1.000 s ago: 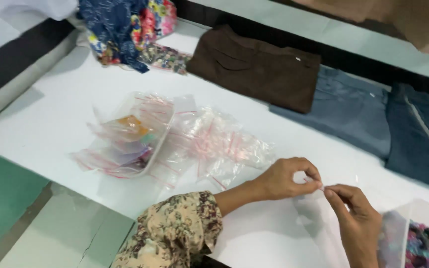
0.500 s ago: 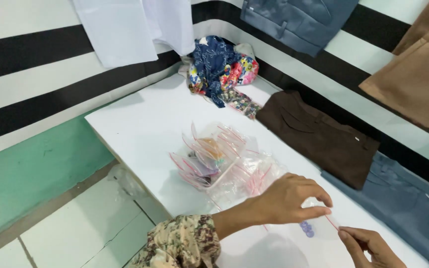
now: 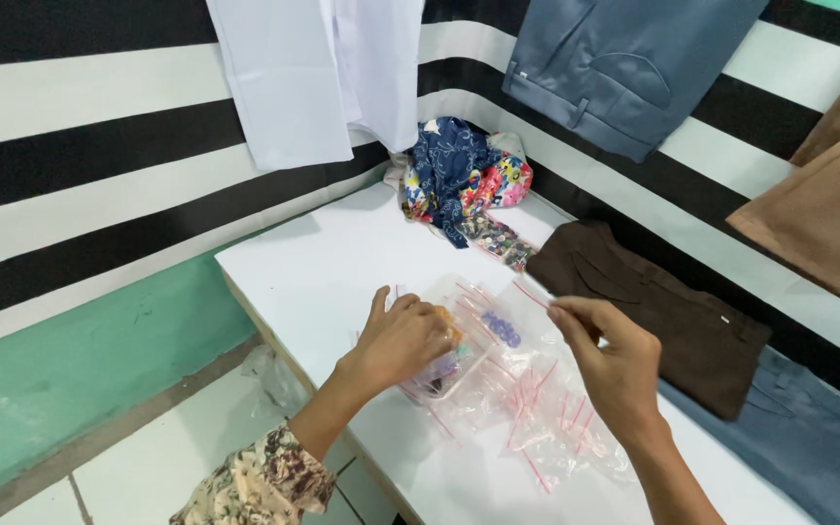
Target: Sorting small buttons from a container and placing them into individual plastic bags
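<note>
My left hand (image 3: 402, 340) lies over a clear plastic tub (image 3: 444, 374) of small colourful items on the white table (image 3: 323, 267), fingers curled down over its rim and thumb spread. My right hand (image 3: 612, 365) pinches the top edge of a small clear zip bag (image 3: 507, 316) with a red seal line. That bag holds blue buttons (image 3: 503, 329) and hangs just right of my left hand. Several more clear red-sealed bags (image 3: 546, 408) lie spread under and before my right hand.
A crumpled floral cloth (image 3: 464, 180) lies at the table's far corner. Brown trousers (image 3: 653, 306) and blue-grey trousers (image 3: 799, 437) lie along the back. White (image 3: 323, 68), blue-grey (image 3: 624, 63) and tan (image 3: 828, 204) garments hang on the striped wall. Tiled floor (image 3: 157, 467) lies left.
Both hands moved from the table's near edge to the pile of bags. My left hand now covers the tub; my right hand holds the button bag. The view swung left and up.
</note>
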